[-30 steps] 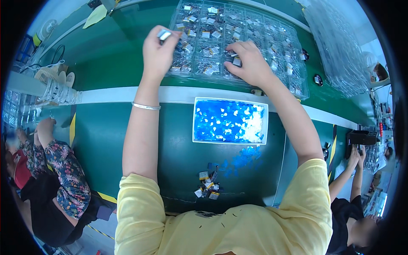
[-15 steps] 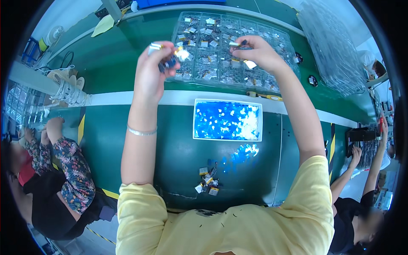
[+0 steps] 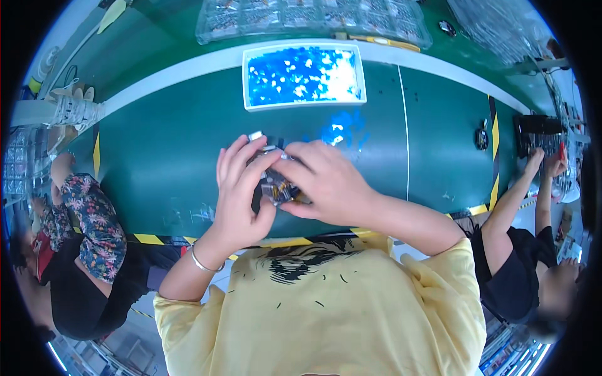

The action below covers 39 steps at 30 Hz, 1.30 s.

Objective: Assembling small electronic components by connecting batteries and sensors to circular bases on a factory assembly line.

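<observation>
Near the front of the green table, my hands come together around a cluster of small pouch batteries [image 3: 276, 185], silvery and dark with yellowish bands. My left hand [image 3: 243, 188] curls along the cluster's left side, its fingers bent over the top. From the right, my right hand [image 3: 332, 182] presses in with curved fingers against the same batteries. One pale battery [image 3: 255, 135] sticks out past the left fingertips. My fingers cover much of the cluster, so which hand bears which pieces is partly hidden.
Beyond my hands stands a white box [image 3: 251, 108] of small blue and white pieces. Loose blue pieces [image 3: 343, 130] lie in front of it. Farther back are a clear compartment tray [image 3: 216, 25] and a yellow-handled tool [image 3: 392, 43]. Co-workers sit on both sides.
Both hands have come back from the compartment tray with batteries and met over the small pile near my body. The view has tipped nearer to me.
</observation>
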Tool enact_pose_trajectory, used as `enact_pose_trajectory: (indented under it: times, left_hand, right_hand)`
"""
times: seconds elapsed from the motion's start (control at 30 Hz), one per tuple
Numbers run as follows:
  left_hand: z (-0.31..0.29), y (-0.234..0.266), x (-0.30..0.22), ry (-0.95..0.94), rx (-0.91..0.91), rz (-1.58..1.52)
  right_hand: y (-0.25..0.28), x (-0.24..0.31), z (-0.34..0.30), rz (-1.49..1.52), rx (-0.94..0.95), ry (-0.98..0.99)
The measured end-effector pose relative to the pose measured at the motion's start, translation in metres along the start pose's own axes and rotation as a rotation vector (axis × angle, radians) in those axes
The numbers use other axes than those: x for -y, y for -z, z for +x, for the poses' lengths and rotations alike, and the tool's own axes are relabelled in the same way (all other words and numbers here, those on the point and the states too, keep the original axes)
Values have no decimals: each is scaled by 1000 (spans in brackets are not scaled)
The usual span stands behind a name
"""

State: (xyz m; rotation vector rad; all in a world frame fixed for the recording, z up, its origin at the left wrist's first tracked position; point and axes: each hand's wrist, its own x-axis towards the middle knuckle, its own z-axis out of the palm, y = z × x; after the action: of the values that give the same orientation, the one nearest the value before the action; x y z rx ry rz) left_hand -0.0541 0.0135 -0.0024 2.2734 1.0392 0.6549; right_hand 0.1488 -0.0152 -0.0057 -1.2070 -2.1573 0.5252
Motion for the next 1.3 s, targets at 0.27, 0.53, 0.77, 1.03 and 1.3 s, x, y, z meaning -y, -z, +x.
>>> enact_pose_trajectory:
  times: [0.27,0.53,0.77,1.03,1.3]
  left_hand:
    - [-8,-22,-29,-195,247,414]
    - [-33,1,-4,-171,251,423]
    - [-40,22,24,-188,122,359]
    - [-85,28,21,-86,-73,313]
    - [-21,37,33,140,-346,41]
  right_hand:
    - [49,-45,-62,-356,-130,-232]
    - [49,-37,-86,-432,7,-207]
    - [-6,-5,-33,-389,110,134]
    - [0,-26,-45,-581,179,18]
    - [46,-40,-71,-466,94,-134]
